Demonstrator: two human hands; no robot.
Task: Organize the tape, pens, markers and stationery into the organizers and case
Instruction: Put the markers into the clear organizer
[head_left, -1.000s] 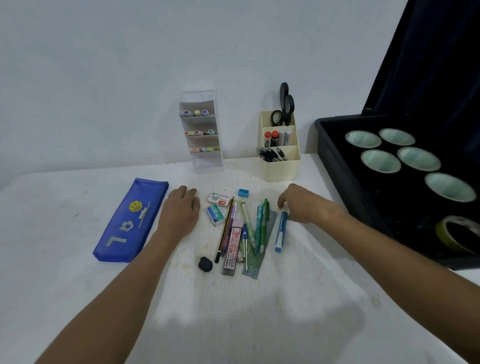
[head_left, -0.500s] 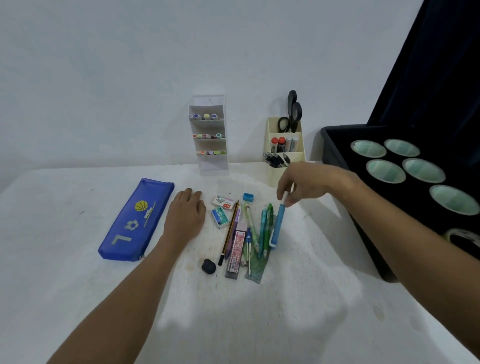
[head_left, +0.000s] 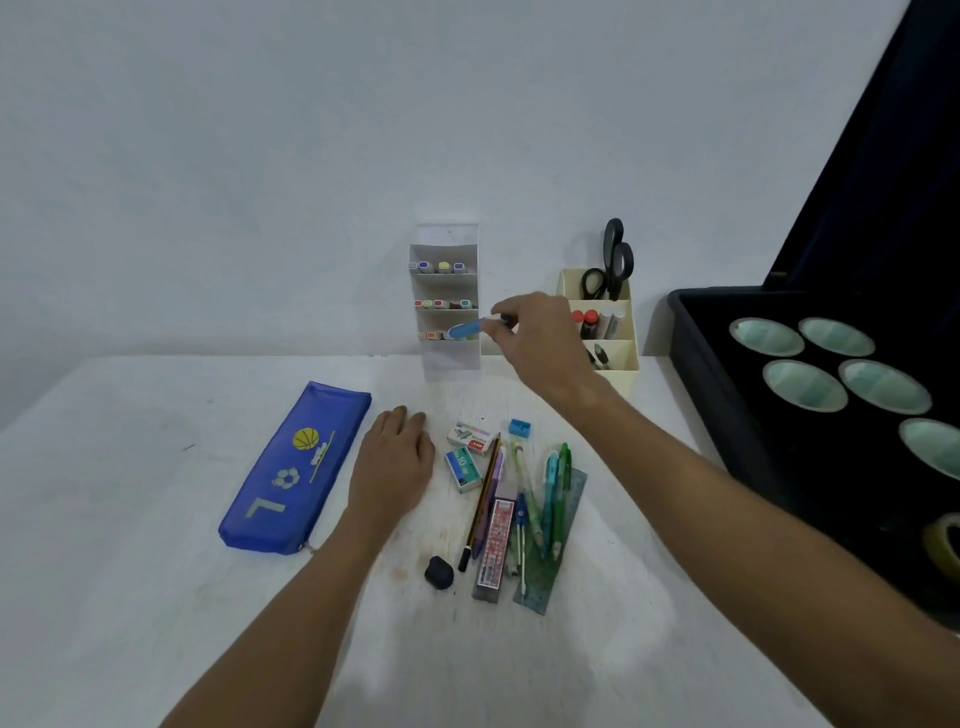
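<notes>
We see the right hand (head_left: 540, 343), fingers pinched on a blue-capped white marker (head_left: 467, 329), held level before the lowest of three tiers in the clear tiered marker rack (head_left: 448, 296). The left hand (head_left: 392, 467) rests flat, fingers relaxed, on the white desk (head_left: 130, 519), between the blue zip pencil case (head_left: 296, 470) and two small staple boxes (head_left: 466, 452).

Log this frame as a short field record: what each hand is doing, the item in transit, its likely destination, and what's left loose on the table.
right hand: raised, pinching a blue marker by one end
marker position: in the air in front of the clear tiered organizer's lowest shelf
likely destination: that organizer, which already holds markers on three shelves
left hand: flat on the table, holding nothing
still loose: staple boxes, sharpener, pencil, pens, lead case, ruler, black eraser
pencil case: lying beside the left hand, looks zipped shut
cream organizer: holds scissors, pens
</notes>
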